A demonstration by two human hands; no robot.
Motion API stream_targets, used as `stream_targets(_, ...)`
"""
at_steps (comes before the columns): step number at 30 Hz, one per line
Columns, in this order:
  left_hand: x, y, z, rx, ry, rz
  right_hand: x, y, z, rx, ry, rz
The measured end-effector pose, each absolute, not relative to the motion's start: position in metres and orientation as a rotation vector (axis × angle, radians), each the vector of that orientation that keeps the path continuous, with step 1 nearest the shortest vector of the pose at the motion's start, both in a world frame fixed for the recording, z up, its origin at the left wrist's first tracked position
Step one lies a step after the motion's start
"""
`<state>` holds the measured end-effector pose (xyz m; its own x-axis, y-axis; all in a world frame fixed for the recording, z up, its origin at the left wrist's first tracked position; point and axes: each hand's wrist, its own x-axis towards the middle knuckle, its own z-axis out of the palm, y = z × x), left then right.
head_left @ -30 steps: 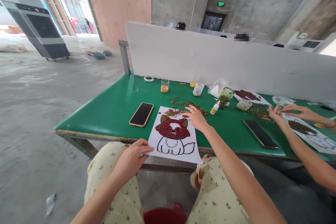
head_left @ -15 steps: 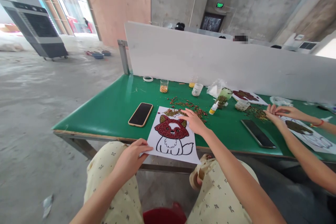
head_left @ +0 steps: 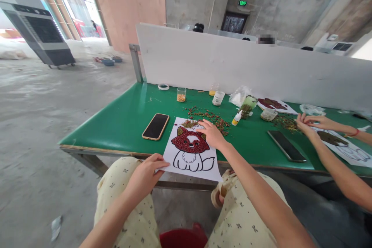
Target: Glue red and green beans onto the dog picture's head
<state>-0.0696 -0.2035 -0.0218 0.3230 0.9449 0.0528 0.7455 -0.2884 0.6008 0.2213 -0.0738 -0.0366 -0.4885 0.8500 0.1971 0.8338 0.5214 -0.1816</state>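
Observation:
A sheet of white paper (head_left: 170, 159) with a fox drawing lies at the table's front edge, its lower part sticking out over my lap. Dark red beans fill the fox's head (head_left: 186, 146), and green seeds fill the ears; body and tail are bare outlines. My left hand (head_left: 149, 169) pinches the sheet's lower left edge between thumb and fingers. Fingers outstretched, my right hand (head_left: 211, 135) rests over the upper right of the sheet, by the right ear. Loose green seeds (head_left: 189, 124) lie on the paper just left of its fingertips.
A phone (head_left: 156, 126) lies left of the sheet. Behind it are scattered beans (head_left: 206, 115), a cup of yellow kernels (head_left: 181, 95), a white cup (head_left: 218, 98), a glue bottle (head_left: 236, 118) and a tipped green container (head_left: 248, 105). At right, another phone (head_left: 286, 146) and a co-worker's hands (head_left: 310, 124).
My right hand has barely shifted at the top of the sheet. My left hand keeps its pinch on the paper. The view has moved slightly.

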Motion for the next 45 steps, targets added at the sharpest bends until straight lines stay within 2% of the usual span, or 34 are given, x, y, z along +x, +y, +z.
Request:
stream_targets(4,-0.070,-0.204,-0.022,2.107,1.479,0.574,0.224,-0.073,-0.037,-1.555,-2.446,0.066)
stream_targets(10,-0.069,-0.204,-0.021,2.103,1.481,0.598,0.217,-0.076,-0.039,-1.363,-2.579,0.077)
stream_targets(16,-0.070,-0.203,-0.023,2.138,1.489,0.573,0.218,-0.072,-0.040,-1.592,-2.400,0.004)
stream_targets(23,-0.069,-0.204,-0.021,2.148,1.489,0.566,0.194,-0.072,-0.040,-1.330,-2.570,0.157)
stream_targets(31,-0.069,-0.205,-0.020,2.140,1.502,0.549,0.210,-0.060,-0.043,-1.729,-2.443,0.140)
stream_targets(39,-0.067,-0.204,-0.024,2.161,1.508,0.537,0.166,-0.067,-0.042,-1.462,-2.612,0.073)
stream_targets(45,-0.065,-0.203,-0.027,2.185,1.477,0.590,0.152,-0.052,-0.035,-1.418,-2.723,0.275)
